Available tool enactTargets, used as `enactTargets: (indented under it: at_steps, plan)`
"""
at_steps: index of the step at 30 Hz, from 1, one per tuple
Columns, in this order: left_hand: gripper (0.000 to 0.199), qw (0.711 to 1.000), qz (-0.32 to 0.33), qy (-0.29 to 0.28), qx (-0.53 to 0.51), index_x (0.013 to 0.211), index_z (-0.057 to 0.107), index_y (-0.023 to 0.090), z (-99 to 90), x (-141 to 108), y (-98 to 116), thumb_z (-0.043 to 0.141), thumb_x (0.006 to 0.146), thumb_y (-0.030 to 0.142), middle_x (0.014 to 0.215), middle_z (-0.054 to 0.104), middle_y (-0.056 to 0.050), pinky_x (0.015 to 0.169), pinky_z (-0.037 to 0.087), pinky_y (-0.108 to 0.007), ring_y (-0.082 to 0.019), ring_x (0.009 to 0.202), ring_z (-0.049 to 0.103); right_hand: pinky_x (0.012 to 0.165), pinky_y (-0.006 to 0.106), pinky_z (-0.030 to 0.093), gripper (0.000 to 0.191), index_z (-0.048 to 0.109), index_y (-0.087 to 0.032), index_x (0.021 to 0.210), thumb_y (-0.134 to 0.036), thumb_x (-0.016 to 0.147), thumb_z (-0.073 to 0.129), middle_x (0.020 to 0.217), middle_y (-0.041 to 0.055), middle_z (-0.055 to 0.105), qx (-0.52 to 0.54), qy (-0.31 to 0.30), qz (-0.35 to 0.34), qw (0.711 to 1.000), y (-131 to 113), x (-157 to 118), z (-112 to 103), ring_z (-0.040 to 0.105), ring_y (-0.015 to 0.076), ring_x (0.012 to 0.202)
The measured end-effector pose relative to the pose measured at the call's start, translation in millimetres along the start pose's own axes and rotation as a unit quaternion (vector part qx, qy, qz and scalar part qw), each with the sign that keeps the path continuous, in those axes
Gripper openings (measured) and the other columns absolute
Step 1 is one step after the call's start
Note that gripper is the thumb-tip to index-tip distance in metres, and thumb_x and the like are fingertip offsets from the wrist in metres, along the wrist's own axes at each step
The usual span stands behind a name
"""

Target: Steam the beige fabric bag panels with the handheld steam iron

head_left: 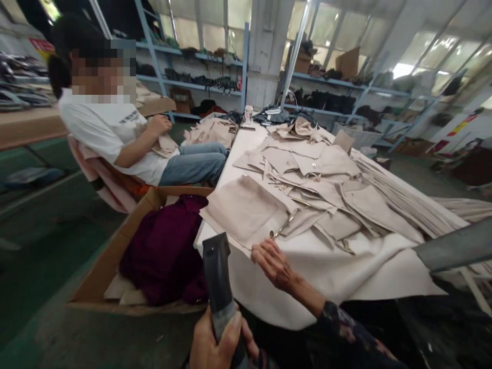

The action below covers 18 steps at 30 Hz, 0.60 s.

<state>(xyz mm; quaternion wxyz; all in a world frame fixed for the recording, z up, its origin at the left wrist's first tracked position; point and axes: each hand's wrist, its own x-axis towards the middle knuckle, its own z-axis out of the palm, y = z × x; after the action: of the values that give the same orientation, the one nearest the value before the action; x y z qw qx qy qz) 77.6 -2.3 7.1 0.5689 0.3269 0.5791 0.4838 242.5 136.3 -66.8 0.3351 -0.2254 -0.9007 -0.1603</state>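
My left hand, low in the view, is wrapped round the grip of a dark handheld tool, which points upward beside the table corner. From the lower right, my right hand reaches to the table's near edge, its fingers closed on the border of a flat beige fabric piece. Just above those fingers, a small metal clasp lies on the fabric. More beige pieces with metal fittings are heaped across the white table.
Left of the table, a cardboard box holds purple cloth. A seated person handles beige fabric beyond it. Long beige strips run along the table's right side, near a grey bar. Loaded shelves stand behind.
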Motion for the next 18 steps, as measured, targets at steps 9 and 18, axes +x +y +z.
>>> enactTargets:
  at_steps: [9, 18]
  plan:
    - [0.036, 0.995, -0.031, -0.076, 0.064, 0.075, 0.054, 0.017, 6.2, 5, -6, 0.057, 0.074, 0.052, 0.048, 0.065, -0.006, 0.043, 0.044, -0.024, -0.017, 0.039, 0.059, 0.103, 0.057, 0.037, 0.024, 0.062, -0.017, 0.105, -0.003, 0.086, 0.054, 0.101, 0.0101, 0.063, -0.013, 0.164, 0.182, 0.969, -14, -21, 27, 0.054, 0.0242, 0.107]
    - [0.041, 0.984, -0.082, -0.139, 0.07, 0.067, 0.054, 0.016, 23.7, 10, -10, 0.053, 0.077, 0.056, 0.045, 0.063, -0.007, 0.04, 0.042, -0.021, -0.015, 0.037, 0.056, 0.099, 0.053, 0.042, 0.022, 0.06, -0.018, 0.097, -0.001, 0.085, 0.054, 0.094, 0.0085, 0.06, 0.036, 0.22, 0.253, 0.941, -20, -17, 35, 0.055, 0.0239, 0.104]
